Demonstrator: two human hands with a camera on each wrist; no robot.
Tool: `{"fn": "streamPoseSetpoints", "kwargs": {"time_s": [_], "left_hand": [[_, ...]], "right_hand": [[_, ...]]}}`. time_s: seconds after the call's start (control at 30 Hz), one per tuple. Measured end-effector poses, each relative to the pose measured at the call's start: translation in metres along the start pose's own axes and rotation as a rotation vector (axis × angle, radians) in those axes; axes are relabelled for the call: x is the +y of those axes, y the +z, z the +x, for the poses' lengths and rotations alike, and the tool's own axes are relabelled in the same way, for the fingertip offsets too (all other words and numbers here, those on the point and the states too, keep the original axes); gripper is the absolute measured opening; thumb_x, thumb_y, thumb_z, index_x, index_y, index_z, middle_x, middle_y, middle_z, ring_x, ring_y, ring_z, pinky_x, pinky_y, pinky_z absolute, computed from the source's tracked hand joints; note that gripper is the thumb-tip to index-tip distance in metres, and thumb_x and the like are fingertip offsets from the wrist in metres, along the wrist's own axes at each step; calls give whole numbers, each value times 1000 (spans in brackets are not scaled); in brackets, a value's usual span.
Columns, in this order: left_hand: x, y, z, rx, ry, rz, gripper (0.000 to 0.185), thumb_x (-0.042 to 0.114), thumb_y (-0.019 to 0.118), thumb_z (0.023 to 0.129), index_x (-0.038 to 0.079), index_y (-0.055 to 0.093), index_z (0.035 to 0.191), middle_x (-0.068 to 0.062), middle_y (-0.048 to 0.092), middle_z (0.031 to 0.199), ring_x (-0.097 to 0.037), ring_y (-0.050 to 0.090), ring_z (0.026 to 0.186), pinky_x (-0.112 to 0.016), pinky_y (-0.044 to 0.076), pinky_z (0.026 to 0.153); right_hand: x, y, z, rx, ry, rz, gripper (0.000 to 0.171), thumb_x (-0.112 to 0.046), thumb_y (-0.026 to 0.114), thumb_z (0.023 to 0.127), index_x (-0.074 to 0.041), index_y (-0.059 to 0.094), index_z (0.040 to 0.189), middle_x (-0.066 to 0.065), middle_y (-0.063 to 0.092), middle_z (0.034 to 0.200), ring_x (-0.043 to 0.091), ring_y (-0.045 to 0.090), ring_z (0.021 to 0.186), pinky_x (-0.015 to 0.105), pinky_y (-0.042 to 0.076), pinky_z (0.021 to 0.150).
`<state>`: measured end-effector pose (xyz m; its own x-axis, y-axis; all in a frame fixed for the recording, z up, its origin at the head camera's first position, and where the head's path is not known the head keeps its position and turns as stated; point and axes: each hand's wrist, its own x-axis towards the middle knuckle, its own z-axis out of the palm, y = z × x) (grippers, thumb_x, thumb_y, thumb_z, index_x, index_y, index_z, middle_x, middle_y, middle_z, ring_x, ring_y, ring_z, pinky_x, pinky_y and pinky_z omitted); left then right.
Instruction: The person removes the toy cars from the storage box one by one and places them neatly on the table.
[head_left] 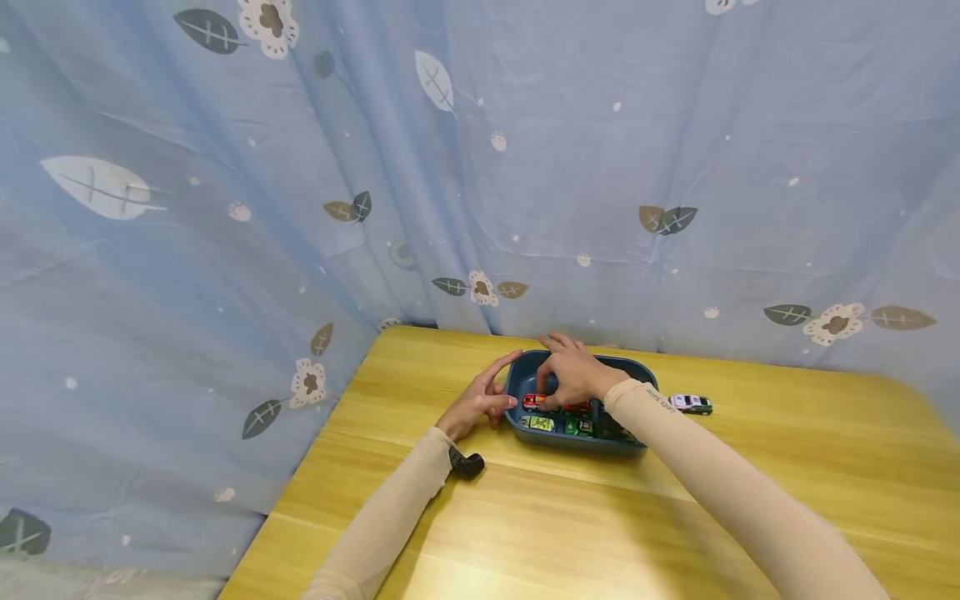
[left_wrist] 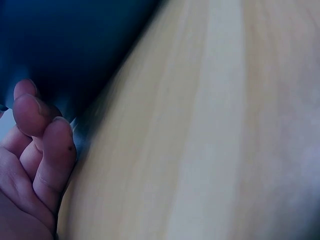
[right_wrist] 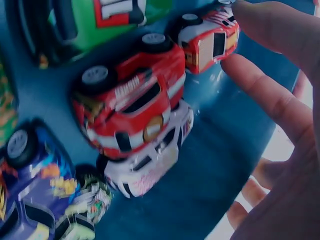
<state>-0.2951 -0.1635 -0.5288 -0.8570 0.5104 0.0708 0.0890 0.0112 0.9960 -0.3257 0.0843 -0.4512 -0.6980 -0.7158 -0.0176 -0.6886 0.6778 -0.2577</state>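
A dark blue bin (head_left: 577,444) stands on the wooden table with several toy cars inside. My left hand (head_left: 476,404) grips its left end, thumb at the rim and curled fingers against the outer wall (left_wrist: 75,45). Reaching into the bin, my right hand (head_left: 573,375) pinches a small red-and-orange toy car (right_wrist: 210,42) between thumb and index finger. Beside that car lie a larger red-and-white car (right_wrist: 135,100), a white car (right_wrist: 155,167) and a green car (right_wrist: 115,20). A purple car (right_wrist: 40,180) sits farther off. The right forearm hides part of the bin's right side.
Right of the bin, a white-and-dark toy car (head_left: 691,405) rests on the table (head_left: 540,533). A blue patterned curtain (head_left: 570,167) hangs along the table's back and left edges. A black strap (head_left: 467,464) is on the left wrist.
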Motion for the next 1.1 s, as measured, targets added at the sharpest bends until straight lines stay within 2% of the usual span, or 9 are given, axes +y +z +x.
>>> {"fn": "streamPoseSetpoints", "kwargs": {"time_s": [0.27, 0.57, 0.67, 0.83, 1.1], "left_hand": [[0, 1, -4, 9, 12, 9, 87, 3, 65, 94, 30, 30, 169, 0, 51, 67, -17, 44, 54, -29, 46, 51], [-1, 0, -2, -13, 30, 17, 87, 2, 64, 94, 24, 27, 170, 0, 54, 67, -17, 45, 52, -29, 47, 49], [0, 1, 0, -2, 28, 22, 87, 3, 65, 94, 27, 29, 170, 0, 54, 66, -17, 46, 52, -29, 48, 49], [1, 1, 0, 17, 12, 30, 86, 5, 65, 94, 33, 31, 168, 0, 53, 67, -15, 47, 54, -28, 48, 50], [-1, 2, -1, 17, 8, 26, 87, 4, 66, 92, 32, 32, 168, 2, 56, 68, -16, 47, 53, -29, 48, 50]], "right_hand": [[-3, 11, 6, 9, 15, -27, 16, -45, 90, 82, -32, 81, 87, 27, 32, 169, 51, 20, 159, 73, 25, 122], [-3, 16, 7, 26, 31, -44, 18, -46, 92, 80, -33, 82, 88, 25, 28, 171, 50, 16, 160, 72, 25, 123], [-3, 16, 7, 33, 36, -49, 18, -46, 92, 79, -33, 81, 85, 25, 29, 171, 49, 17, 160, 71, 25, 123], [-3, 15, 7, 37, 34, -57, 18, -45, 93, 79, -32, 83, 85, 25, 29, 171, 48, 16, 161, 71, 25, 124], [-3, 12, 6, 13, 24, -38, 18, -39, 90, 85, -25, 85, 94, 24, 28, 172, 48, 15, 161, 71, 23, 125]]}}
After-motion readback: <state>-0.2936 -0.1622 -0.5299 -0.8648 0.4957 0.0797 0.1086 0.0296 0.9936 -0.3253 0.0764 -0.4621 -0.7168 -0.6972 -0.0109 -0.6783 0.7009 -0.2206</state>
